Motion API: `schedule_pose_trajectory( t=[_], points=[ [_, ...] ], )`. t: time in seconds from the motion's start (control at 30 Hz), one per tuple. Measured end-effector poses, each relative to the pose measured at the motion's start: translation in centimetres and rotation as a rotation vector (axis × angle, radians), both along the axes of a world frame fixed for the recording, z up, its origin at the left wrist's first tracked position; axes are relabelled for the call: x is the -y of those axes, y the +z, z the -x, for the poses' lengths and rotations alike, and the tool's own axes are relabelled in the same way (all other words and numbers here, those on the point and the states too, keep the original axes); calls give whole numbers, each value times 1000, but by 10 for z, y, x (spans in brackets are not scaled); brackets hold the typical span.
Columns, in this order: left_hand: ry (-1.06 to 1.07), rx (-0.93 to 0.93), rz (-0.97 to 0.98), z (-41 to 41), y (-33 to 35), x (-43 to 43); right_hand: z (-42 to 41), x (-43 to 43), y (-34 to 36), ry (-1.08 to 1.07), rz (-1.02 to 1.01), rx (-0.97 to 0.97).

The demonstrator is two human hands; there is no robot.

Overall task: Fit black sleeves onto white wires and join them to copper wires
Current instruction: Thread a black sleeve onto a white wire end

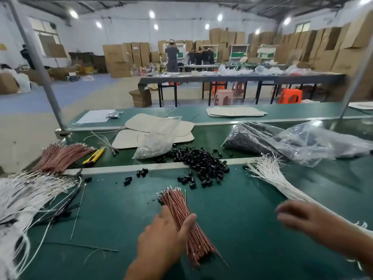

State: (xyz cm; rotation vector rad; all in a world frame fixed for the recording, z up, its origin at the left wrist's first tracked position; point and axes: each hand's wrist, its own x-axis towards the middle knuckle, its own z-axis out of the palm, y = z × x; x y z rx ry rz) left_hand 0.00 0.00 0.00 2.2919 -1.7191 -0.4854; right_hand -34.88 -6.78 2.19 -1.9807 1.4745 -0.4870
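Here the left hand (165, 237) rests at lower centre of the frame, its grip closed loosely around a bundle of copper wires (181, 215) lying on the green worktop (242, 229). The right hand (302, 217), blurred at lower right, is spread and holds nothing, just beside the white wires (270, 176) fanned toward the right. The black sleeves (201, 164) lie heaped at mid-frame, straddling a metal strip (121, 168). Judging by this, the step is steadying stock before picking; next likely calls for pinching one white wire and one sleeve. Bare worktop between bundle, heap and white wires leaves room to move; at left, a tangle of finished wires (26, 199) crowds the edge.
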Motion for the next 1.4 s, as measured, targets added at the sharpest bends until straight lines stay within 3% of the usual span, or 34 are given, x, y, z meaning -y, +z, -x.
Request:
schedule_pose_trajectory(
  t=[0.03, 0.1, 0.2, 0.3, 0.57, 0.93, 1.27, 1.4],
  points=[
    [47, 17, -40, 5, 0, 15, 7, 31, 7, -103, 98, -81],
    [81, 59, -94, 18, -1, 39, 20, 67, 12, -377, 117, -455],
    [90, 99, -131, 34, -7, 61, 37, 98, -3, -439, -68, -644],
    [96, 137, -137, 36, -16, 73, 40, 109, -21, -363, -151, -630],
    [17, 177, -114, 19, -19, 86, 13, 110, -50, -368, 105, -784],
    [114, 212, -10, -32, -27, 68, -95, 78, -68, -452, 256, -649],
    [138, 194, 41, -38, -34, 75, -101, 82, -64, -448, 258, -555],
    [137, 222, 37, -47, -40, 72, -97, 81, -60, -396, 256, -644]
  ],
)
